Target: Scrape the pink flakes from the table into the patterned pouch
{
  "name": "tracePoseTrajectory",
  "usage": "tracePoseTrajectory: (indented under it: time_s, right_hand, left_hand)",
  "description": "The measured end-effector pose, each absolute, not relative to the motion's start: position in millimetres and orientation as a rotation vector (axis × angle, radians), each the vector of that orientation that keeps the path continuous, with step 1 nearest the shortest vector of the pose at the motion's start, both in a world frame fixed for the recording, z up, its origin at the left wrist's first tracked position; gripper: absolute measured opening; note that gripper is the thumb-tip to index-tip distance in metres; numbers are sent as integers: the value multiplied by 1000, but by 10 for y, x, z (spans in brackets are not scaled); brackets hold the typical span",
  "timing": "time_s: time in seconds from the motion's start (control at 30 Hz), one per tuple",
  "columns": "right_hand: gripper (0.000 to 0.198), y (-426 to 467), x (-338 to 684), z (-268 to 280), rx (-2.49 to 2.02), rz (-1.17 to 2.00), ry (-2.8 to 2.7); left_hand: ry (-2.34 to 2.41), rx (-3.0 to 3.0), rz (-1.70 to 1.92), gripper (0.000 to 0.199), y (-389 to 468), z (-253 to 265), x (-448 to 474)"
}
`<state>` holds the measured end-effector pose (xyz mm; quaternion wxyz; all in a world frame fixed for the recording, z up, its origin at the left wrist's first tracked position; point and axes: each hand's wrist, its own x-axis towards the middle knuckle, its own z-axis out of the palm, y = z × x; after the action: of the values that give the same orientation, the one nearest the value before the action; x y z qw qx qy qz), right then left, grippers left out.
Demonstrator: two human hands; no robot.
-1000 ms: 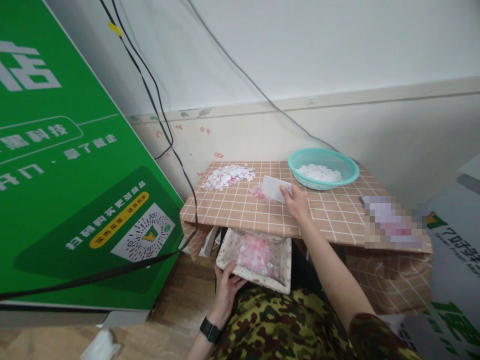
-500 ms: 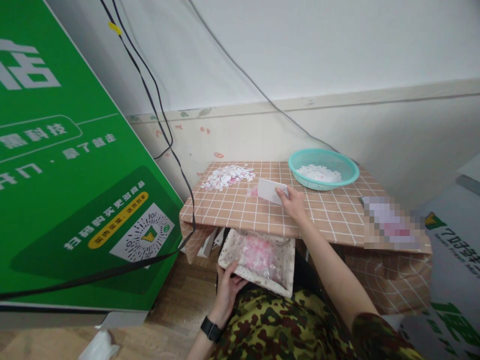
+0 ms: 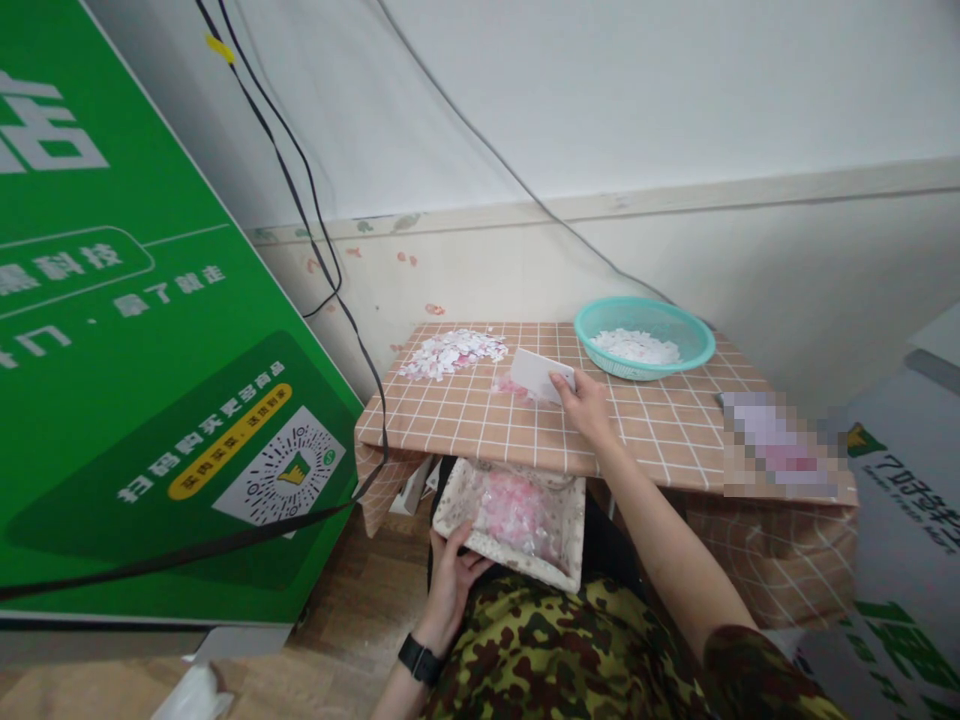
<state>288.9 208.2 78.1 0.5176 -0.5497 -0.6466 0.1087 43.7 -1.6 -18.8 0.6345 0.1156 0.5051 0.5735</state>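
My left hand grips the near left rim of a pale patterned basket below the table edge. Inside the basket lie pink and white pieces in clear plastic. Over the table, my right hand pinches a flat white card by its right end. A few pink packets lie on the cloth beside and partly under the card. To the left is a heap of small white and pink pieces. A turquoise plastic basin with white pieces stands to the right of the card.
A brown checked cloth covers the table. A pixelated patch hides something at its right end. On the left stands a large green sign panel, with a black strap hanging before the table corner. Grey-white boxes are at the right.
The card has tilted, its left end shifting slightly, and more of the pink packets shows beside it. My left hand still holds the basket. The view has shifted a little.
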Motion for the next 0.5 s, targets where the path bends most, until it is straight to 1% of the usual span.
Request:
tracePoseTrajectory:
  time_s: [0.13,0.27,0.37,0.5]
  right_hand:
    - [44,2088,2791,809,-1185,375,-1729]
    - [44,2084,2769,808,-1216,367,-1689]
    - [44,2080,2763,797,-1211,362,-1657]
    - [38,2102,2683,763,-1087,426,-1790]
  left_hand:
    - [1160,285,1321,57,2,-243,411]
    - [1189,268,1325,55,18,-301,367]
    - [1179,266,1335,56,22,-327,322]
    - [1206,262,1350,59,19,-321,275]
